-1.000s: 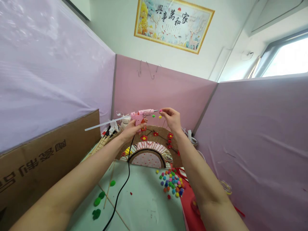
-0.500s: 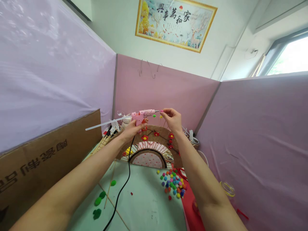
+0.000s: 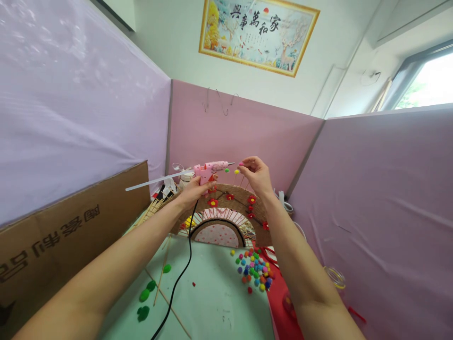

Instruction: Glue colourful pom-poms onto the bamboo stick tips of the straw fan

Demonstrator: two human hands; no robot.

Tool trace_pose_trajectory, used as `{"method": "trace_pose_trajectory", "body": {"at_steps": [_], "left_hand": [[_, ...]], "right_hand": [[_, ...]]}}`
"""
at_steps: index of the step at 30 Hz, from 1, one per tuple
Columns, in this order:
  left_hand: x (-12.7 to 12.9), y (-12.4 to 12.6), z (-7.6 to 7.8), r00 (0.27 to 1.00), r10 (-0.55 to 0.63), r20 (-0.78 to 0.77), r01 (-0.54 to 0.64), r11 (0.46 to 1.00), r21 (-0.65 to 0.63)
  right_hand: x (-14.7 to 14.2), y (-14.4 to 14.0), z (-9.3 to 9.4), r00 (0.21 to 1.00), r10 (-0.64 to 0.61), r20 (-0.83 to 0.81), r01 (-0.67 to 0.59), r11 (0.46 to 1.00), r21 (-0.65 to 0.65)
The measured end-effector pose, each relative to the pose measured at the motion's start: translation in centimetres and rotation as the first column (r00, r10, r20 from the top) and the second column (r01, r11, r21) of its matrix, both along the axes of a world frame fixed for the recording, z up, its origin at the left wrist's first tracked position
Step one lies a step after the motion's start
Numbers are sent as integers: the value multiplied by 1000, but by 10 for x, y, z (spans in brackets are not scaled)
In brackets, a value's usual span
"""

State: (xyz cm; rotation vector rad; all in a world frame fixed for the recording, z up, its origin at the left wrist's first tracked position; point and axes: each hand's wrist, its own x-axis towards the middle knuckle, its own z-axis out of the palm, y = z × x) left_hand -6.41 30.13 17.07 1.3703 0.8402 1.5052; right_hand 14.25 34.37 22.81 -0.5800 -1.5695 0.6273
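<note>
A pink hot glue gun [image 3: 211,168] is gripped in my left hand [image 3: 198,190], its nozzle pointing right and a long clear glue stick [image 3: 157,180] jutting from its back. Between thumb and fingertips, my right hand [image 3: 257,175] pinches a small pink pom-pom [image 3: 241,164], slightly apart from the nozzle tip. Below both hands stands a brown fan-shaped arch [image 3: 226,192] decorated with red flowers [image 3: 213,203]. A green pom-pom [image 3: 227,170] and a yellow pom-pom [image 3: 237,172] show above its upper edge, the yellow one on a thin stick.
Loose coloured pom-poms [image 3: 254,269] lie on the right of the pale green table [image 3: 208,288]. Green leaf-like pieces [image 3: 144,295] and thin sticks [image 3: 173,311] are at left. The gun's black cord [image 3: 177,278] crosses the table. A cardboard panel [image 3: 78,236] stands left.
My right hand has moved a little to the right with the pink pom-pom, away from the nozzle tip. My left hand and the glue gun have stayed nearly still.
</note>
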Motion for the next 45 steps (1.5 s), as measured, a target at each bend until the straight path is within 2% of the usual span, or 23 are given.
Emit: {"method": "trace_pose_trajectory", "body": {"at_steps": [7,12,16,19,23,32,45], "left_hand": [[-2,3,-5,1000,-15,-3,15,1000,20],[-3,0,-2,999,-23,-26,24,999,23],[-3,-2,-1,999,-24,-36,25,999,20],[-3,-2,-2,999,-19,-45,20,999,25],[-3,-2,-1,999,-10,-38,11,1000,29],[-2,-3,0,999,-13,-46,14,1000,20],[-1,-6,2,1000,-5,-30,6,1000,5]], "right_hand": [[-1,3,-1,999,1,-32,-4,997,-77],[-4,3,-2,1000,-8,-20,6,998,-68],[-5,0,-1,992,-114,63,111,993,45],[-4,-1,-2,963,-241,123,213,955,209],[-2,-1,-3,932,-321,171,247,904,350],[-2,-2,-2,902,-380,207,293,888,355],[-3,-3,-3,910,-369,190,278,882,380]]}}
